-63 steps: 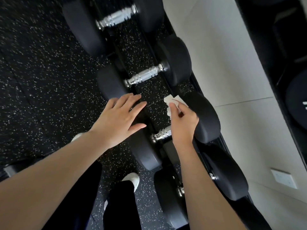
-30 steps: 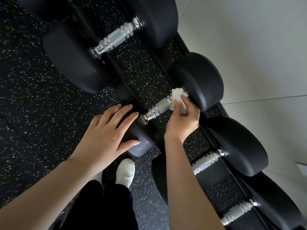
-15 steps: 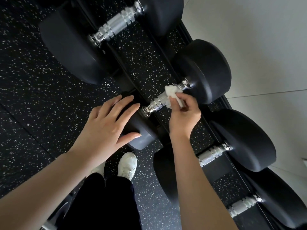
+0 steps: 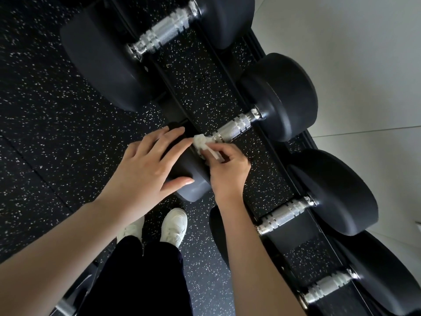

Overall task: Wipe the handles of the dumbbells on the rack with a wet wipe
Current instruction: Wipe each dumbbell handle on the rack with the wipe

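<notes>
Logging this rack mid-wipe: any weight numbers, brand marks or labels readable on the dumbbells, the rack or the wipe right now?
No text can be read in this view.
Dumbbell heads: plain black from this angle, no numbers showing.
Handles: bare knurled metal, no stamp legible.
Wet wipe, pinched by the right hand: plain white.
Rack rail and white shoes: no mark visible.

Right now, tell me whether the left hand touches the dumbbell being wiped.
Touching: the head view shows the left hand flat on the near end of the dumbbell, fingers straight across it.
</notes>
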`<action>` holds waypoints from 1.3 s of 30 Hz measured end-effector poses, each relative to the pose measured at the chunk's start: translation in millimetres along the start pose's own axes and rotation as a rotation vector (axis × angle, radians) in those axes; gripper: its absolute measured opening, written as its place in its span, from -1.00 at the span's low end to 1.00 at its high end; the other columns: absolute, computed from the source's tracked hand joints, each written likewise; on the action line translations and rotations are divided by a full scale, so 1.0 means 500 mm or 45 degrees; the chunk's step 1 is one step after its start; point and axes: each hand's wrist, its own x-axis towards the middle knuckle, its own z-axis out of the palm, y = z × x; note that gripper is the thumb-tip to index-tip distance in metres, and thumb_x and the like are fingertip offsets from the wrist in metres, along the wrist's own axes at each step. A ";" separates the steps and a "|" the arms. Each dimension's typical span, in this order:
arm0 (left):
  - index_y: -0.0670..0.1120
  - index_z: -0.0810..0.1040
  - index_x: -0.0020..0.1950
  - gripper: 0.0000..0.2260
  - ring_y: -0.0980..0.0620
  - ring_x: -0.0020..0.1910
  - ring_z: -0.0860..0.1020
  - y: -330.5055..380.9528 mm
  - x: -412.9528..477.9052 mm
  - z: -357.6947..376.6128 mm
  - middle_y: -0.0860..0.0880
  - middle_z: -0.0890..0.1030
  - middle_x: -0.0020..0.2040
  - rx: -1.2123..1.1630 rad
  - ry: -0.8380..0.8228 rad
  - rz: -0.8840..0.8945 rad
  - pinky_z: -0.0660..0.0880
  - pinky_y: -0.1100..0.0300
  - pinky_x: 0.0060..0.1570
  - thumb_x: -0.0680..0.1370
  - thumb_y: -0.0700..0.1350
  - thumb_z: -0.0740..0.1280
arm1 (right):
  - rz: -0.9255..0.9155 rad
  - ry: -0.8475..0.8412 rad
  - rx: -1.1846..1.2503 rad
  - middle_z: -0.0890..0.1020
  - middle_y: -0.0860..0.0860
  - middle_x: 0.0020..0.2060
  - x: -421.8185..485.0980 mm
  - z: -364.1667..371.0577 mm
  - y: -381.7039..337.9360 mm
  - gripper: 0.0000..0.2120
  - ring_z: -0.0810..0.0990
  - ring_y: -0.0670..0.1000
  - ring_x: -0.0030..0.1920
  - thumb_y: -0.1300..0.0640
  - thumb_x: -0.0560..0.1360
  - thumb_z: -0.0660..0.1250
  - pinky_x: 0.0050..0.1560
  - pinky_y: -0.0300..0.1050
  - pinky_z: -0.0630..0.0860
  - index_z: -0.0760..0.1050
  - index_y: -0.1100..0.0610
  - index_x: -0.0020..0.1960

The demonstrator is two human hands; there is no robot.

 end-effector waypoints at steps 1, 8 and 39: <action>-0.07 0.32 0.46 -0.38 -0.15 0.40 0.34 0.000 0.000 0.000 -0.07 0.32 0.47 0.000 -0.002 0.001 0.41 -0.11 0.13 0.52 0.26 0.06 | 0.012 0.011 -0.002 0.62 -0.01 -0.17 -0.002 0.000 0.000 -0.89 0.52 -0.30 -0.19 0.32 0.34 0.49 -0.18 -0.58 0.35 0.65 0.20 -0.15; -0.08 0.33 0.47 -0.38 -0.14 0.41 0.33 0.002 -0.002 -0.002 -0.06 0.31 0.48 -0.011 -0.007 -0.005 0.41 -0.11 0.14 0.53 0.26 0.05 | 0.315 0.101 0.118 0.61 -0.10 -0.28 -0.014 -0.007 0.009 -0.74 0.61 -0.04 -0.15 0.38 0.39 0.40 -0.16 -0.28 0.51 0.56 0.01 -0.24; -0.09 0.32 0.47 -0.41 -0.17 0.40 0.33 0.001 -0.002 0.009 -0.08 0.31 0.47 0.013 0.048 0.015 0.41 -0.18 0.11 0.54 0.23 0.09 | 0.607 0.088 0.877 0.66 0.00 -0.37 0.033 -0.015 0.036 -0.75 0.65 -0.08 -0.30 0.55 0.35 0.35 -0.18 -0.24 0.59 0.50 0.22 -0.27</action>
